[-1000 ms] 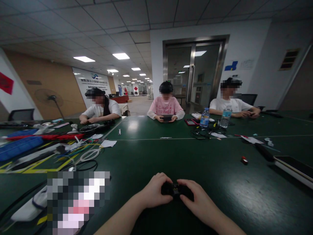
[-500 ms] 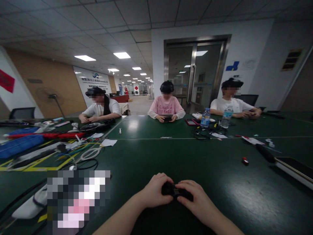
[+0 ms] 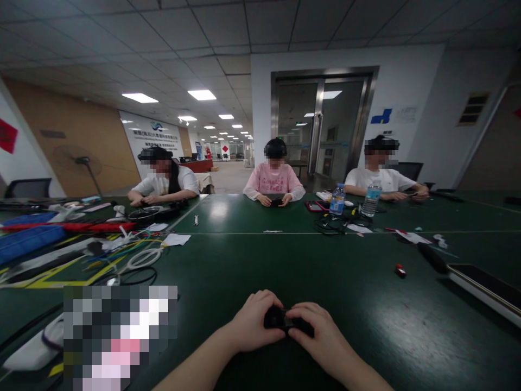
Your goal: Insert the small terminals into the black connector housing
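Observation:
Low in the middle of the head view, a small black object is held between my two hands just over the dark green table. Its kind is hard to make out, since my fingers cover both ends. My left hand grips the left end, with thumb in front and fingers behind. On the right end, my right hand is closed in the same manner. The thumbs and fingertips of both hands come close together over the object's middle.
Cables, a blue tray and a white power strip lie to the left. Water bottles, a small red item and a flat black-topped device are to the right. Three people in headsets sit across the table.
The whole view has shifted slightly, so the surroundings sit a little further left. Both hands keep their hold on the black object, in almost the same pose.

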Tool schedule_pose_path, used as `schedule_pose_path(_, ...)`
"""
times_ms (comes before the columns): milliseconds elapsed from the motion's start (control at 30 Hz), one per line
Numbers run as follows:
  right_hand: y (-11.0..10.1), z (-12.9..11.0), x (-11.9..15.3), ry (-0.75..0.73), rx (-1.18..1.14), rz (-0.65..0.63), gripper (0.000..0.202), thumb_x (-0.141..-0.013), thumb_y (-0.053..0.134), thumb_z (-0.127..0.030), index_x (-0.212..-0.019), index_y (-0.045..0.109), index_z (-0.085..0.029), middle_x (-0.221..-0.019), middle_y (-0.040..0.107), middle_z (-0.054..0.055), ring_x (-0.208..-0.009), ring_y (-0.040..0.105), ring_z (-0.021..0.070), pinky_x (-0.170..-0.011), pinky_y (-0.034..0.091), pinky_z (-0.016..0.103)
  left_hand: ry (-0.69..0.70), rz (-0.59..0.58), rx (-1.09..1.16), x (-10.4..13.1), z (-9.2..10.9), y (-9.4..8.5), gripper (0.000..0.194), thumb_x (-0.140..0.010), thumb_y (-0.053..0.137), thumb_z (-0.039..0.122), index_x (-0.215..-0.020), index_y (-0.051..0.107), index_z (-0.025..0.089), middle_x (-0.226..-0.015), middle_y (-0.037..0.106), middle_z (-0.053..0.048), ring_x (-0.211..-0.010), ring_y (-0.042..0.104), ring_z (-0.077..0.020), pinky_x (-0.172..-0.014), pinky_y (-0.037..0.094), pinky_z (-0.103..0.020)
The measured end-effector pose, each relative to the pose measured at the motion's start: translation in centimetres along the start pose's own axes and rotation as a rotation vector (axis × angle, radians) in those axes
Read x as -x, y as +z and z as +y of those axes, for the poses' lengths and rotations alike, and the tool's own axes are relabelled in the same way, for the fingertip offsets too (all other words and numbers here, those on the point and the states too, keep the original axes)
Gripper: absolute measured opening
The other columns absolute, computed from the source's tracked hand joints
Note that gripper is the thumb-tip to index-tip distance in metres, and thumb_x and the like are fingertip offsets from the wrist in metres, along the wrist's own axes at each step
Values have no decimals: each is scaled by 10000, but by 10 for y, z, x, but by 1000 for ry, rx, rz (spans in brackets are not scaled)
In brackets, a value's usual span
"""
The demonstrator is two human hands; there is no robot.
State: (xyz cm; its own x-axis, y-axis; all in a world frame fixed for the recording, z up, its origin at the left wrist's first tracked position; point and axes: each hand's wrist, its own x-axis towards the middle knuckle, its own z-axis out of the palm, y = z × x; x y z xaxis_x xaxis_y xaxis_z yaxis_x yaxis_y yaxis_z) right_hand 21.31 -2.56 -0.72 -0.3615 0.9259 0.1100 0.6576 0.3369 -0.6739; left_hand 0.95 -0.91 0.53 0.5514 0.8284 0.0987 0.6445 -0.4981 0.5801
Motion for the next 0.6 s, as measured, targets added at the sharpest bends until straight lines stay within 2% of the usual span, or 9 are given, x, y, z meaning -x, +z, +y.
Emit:
schedule_pose_path(133, -1, -1, 0, -5, 6, 3, 229, -761, 618, -275, -983, 669, -306, -1088, 645, 15, -1074, 544, 238, -966, 369, 408, 10, 1, 29, 2, 2, -2, 433, -690, 691, 258, -1091, 527, 244, -1098, 543, -42, -1029, 493, -235, -902, 378, -361)
schedule_pose_path(300, -2, -2, 0, -22, 10, 10, 232, -765, 615, -274, -990, 664, -303, -1074, 654, 10, -1063, 553, 230, -960, 375, 392, 31, 15, 24, 2, 0, 0, 324, -719, 649, 243, -1027, 551, 255, -1070, 546, -25, -1007, 497, -223, -904, 371, -351)
schedule_pose_path(600, -2, -4, 0, -24, 24, 22, 240, -752, 620, -251, -986, 665, -283, -1069, 664, 22, -1052, 560, 233, -946, 387, 389, 27, 12, 27, 2, 1, -1, 301, -725, 655, 243, -1011, 559, 256, -1044, 550, -20, -991, 500, -216, -887, 378, -344)
